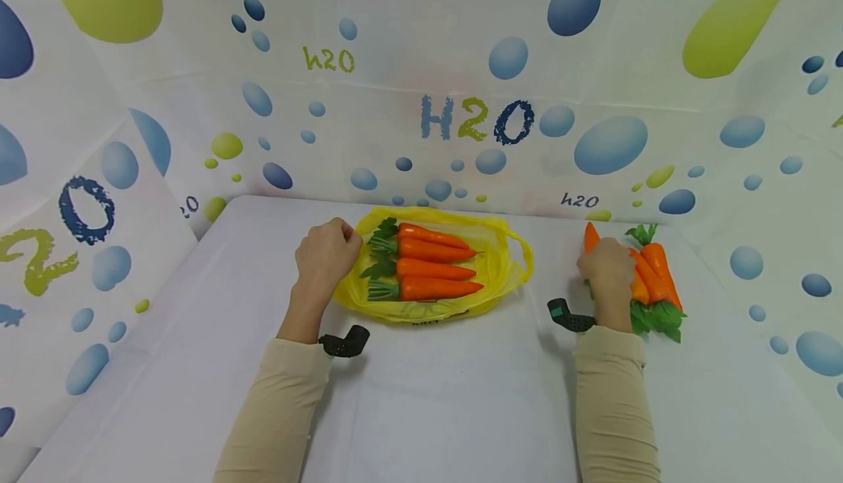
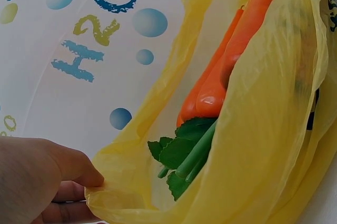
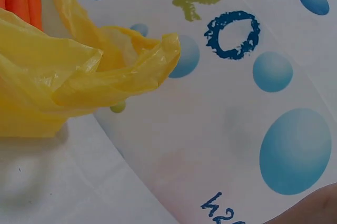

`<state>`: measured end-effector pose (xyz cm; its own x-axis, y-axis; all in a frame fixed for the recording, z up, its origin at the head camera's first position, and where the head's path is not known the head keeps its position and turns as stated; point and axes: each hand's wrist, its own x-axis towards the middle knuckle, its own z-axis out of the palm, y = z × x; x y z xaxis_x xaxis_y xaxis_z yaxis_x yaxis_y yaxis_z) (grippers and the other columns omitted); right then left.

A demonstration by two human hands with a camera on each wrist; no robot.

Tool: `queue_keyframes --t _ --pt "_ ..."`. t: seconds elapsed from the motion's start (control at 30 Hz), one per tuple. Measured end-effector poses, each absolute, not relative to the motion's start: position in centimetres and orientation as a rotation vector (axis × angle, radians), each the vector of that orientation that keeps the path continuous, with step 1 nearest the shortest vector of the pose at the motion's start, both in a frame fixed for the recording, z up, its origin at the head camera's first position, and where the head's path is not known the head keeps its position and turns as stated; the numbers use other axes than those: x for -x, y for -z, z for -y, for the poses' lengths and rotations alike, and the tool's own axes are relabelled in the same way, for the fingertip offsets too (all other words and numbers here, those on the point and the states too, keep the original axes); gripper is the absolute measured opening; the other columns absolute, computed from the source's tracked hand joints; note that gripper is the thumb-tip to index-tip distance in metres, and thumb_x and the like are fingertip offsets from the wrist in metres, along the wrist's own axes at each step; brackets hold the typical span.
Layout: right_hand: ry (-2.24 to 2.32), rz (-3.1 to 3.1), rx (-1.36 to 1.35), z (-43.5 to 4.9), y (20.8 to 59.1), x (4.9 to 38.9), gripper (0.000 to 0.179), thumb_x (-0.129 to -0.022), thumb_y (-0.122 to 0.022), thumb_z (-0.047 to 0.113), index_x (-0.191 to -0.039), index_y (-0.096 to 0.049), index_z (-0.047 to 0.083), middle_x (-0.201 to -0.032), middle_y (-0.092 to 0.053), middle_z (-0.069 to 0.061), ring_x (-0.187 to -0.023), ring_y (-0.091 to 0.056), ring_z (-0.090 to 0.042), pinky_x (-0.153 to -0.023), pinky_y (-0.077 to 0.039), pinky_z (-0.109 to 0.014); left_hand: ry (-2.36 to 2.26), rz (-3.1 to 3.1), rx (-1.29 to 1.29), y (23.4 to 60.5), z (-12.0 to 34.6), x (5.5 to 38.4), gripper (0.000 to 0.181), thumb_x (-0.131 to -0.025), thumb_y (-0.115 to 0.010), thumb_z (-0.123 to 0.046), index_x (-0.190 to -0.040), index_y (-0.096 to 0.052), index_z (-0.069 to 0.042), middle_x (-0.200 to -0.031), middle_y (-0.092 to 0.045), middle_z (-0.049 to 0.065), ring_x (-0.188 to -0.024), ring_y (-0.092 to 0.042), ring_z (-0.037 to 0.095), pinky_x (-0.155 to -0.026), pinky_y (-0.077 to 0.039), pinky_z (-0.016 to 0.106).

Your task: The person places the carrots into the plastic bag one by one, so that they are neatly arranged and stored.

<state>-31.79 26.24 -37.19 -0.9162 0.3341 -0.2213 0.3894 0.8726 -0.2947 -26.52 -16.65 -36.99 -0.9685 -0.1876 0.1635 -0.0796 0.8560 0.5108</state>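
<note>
A yellow plastic bag [image 1: 421, 315] lies spread on the table with several orange carrots [image 1: 437, 271] in it, their green tops toward the left. My left hand [image 1: 327, 255] pinches the bag's left edge between thumb and fingers, as the left wrist view shows at the bag rim [image 2: 118, 182]. At the right, my right hand [image 1: 607, 272] is closed over a carrot [image 1: 591, 236], whose orange end sticks out beyond the knuckles. Its fingers are hidden from above. More carrots [image 1: 658, 260] lie just right of that hand, some tops pointing away and some toward me.
The white table [image 1: 454, 395] runs back to a cloth [image 1: 395, 22] printed with bubbles and lettering. A loop handle [image 1: 525, 256] of the bag stretches toward the right. Each wrist wears a small black camera [image 1: 345, 342].
</note>
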Motion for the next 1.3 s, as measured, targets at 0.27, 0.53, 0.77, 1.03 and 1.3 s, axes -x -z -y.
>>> queue_keyframes --t 0.27,0.53,0.77,1.03,1.3 --pt "0.641 -2.966 -0.497 -25.2 36.9 31.8 0.047 -0.092 -0.055 0.022 -0.119 -0.047 -0.015 -0.102 -0.049 -0.028 -0.093 -0.047 -0.041 -0.072 -0.046 -0.041 0.765 2.822 -0.207 37.0 16.7 26.5 0.03 -0.096 -0.048 -0.023 -0.105 -0.066 -0.001 -0.091 -0.07 0.016 -0.072 -0.062 0.028 -0.067 -0.055 0.04" --pt "0.806 -2.976 -0.516 -24.1 36.1 31.8 0.057 -0.093 -0.058 0.026 -0.129 -0.042 -0.015 -0.115 -0.043 -0.03 -0.104 -0.041 -0.041 -0.084 -0.046 -0.047 0.761 2.834 -0.216 37.0 16.7 26.5 0.029 -0.096 -0.048 -0.023 -0.105 -0.065 -0.001 -0.09 -0.069 0.015 -0.072 -0.061 0.028 -0.067 -0.055 0.04" --pt "0.913 -3.036 -0.489 -23.4 35.8 31.6 0.053 -0.092 -0.061 0.025 -0.128 -0.046 -0.012 -0.117 -0.046 -0.028 -0.102 -0.044 -0.039 -0.081 -0.046 -0.044 0.76 2.837 -0.219 36.8 16.7 26.5 0.029 -0.096 -0.047 -0.023 -0.104 -0.065 -0.001 -0.09 -0.069 0.015 -0.073 -0.061 0.028 -0.068 -0.055 0.041" --pt "0.969 -3.1 -0.42 -22.7 35.2 31.4 0.058 -0.091 -0.061 0.025 -0.135 -0.046 -0.011 -0.12 -0.048 -0.029 -0.104 -0.046 -0.04 -0.085 -0.047 -0.049 0.758 2.84 -0.217 36.9 16.7 26.5 0.029 -0.097 -0.048 -0.024 -0.105 -0.065 -0.001 -0.09 -0.068 0.015 -0.072 -0.061 0.028 -0.068 -0.055 0.04" --pt "1.025 -3.163 -0.319 -21.4 34.6 31.3 0.066 -0.091 -0.059 0.021 -0.145 -0.039 -0.01 -0.129 -0.045 -0.032 -0.112 -0.045 -0.042 -0.096 -0.05 -0.055 0.765 2.837 -0.218 36.9 16.7 26.6 0.029 -0.097 -0.048 -0.023 -0.104 -0.065 -0.001 -0.089 -0.068 0.015 -0.072 -0.061 0.027 -0.068 -0.055 0.04"
